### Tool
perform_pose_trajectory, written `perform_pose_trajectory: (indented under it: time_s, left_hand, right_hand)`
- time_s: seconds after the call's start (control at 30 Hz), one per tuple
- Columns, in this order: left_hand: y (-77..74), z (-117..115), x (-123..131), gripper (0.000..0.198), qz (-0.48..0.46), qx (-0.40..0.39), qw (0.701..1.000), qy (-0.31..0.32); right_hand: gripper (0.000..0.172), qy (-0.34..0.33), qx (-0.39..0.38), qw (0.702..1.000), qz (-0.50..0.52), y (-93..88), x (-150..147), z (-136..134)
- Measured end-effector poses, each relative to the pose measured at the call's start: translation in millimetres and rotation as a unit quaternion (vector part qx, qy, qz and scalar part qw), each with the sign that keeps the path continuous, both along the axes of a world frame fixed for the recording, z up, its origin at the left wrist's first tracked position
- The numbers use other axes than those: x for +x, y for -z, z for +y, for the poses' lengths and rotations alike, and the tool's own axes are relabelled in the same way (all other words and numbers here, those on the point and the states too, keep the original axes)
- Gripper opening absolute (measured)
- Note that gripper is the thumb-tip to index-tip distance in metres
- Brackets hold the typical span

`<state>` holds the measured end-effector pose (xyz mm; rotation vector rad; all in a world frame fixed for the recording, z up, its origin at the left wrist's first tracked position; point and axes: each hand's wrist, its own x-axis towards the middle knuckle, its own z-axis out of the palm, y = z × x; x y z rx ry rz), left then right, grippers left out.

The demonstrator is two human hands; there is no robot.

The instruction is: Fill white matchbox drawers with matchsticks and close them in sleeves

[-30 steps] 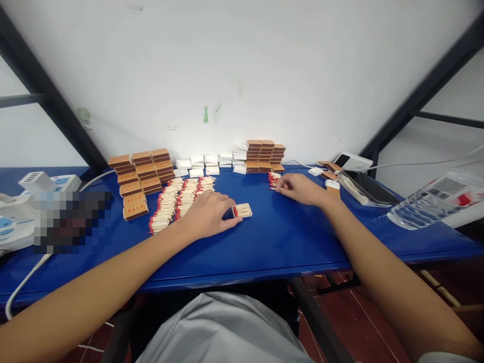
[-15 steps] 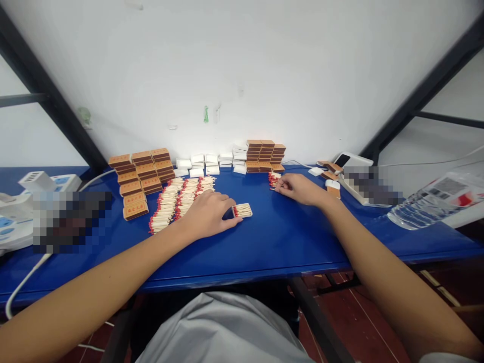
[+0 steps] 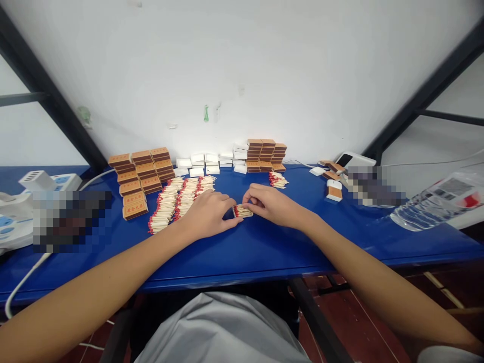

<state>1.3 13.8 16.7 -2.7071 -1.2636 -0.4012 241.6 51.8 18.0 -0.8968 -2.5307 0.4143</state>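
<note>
A small white matchbox tray (image 3: 247,216) filled with matchsticks lies on the blue table. The thumb and fingers of my left hand (image 3: 206,214) close around its left end. Over the tray, my right hand (image 3: 266,204) has its fingertips pinched together, apparently on a matchstick; the stick itself is mostly hidden. Rows of red-tipped matches (image 3: 179,201) lie beside and partly behind my left hand. A smaller pile of matches (image 3: 278,180) rests beyond my right hand.
Stacked matchboxes (image 3: 141,171) stand at the left and more brown boxes (image 3: 262,156) by the wall. White trays (image 3: 204,164) sit between them. A power strip (image 3: 64,182) is on the left; loose boxes (image 3: 334,191) and a plastic bottle (image 3: 431,204) are on the right.
My right hand has moved left and nearer, from the small match pile to the tray. My left hand stays at the tray, nearly unmoved.
</note>
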Motion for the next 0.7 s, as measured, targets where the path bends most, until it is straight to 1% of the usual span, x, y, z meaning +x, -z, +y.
perform_pose_trajectory:
  time_s: [0.17,0.27,0.33,0.4,0.43,0.5,0.53,0.6,0.7]
  left_hand:
    - [0.1,1,0,0.031,-0.004,-0.003,1.0,-0.001]
    - [0.3,1,0,0.03,-0.004,-0.008,1.0,-0.004]
    - [-0.1,1,-1,0.03,-0.005,-0.015,1.0,-0.006]
    - [-0.5,1,-1,0.031,-0.005,-0.022,1.0,-0.008]
    - [-0.7,1,-1,0.032,-0.004,-0.024,1.0,-0.01]
    - [-0.6,1,-1,0.033,0.0,-0.025,1.0,-0.01]
    - [-0.3,1,-1,0.033,0.001,-0.024,1.0,-0.009]
    - [0.5,2,-2,0.033,0.0,-0.023,1.0,-0.008]
    - [1.7,2,-3,0.034,0.0,-0.023,1.0,-0.007]
  right_hand:
    - [0.015,0.0,0.014,1.0,-0.004,1.2,-2,0]
    - [0.015,0.013,0.026,0.999,0.016,-2.5,6,7]
    - [0.017,0.056,0.057,0.996,0.027,-4.6,21,18]
    - [0.018,0.121,0.093,0.988,0.022,-4.7,42,33]
    - [0.018,0.154,0.096,0.983,0.008,-4.1,54,41]
    - [0.017,0.211,0.084,0.973,-0.032,-1.8,77,55]
    - [0.016,0.224,0.071,0.971,-0.05,-0.6,86,61]
    - [0.016,0.228,0.039,0.969,-0.085,1.6,98,69]
    - [0.018,0.219,0.006,0.97,-0.11,3.9,102,73]
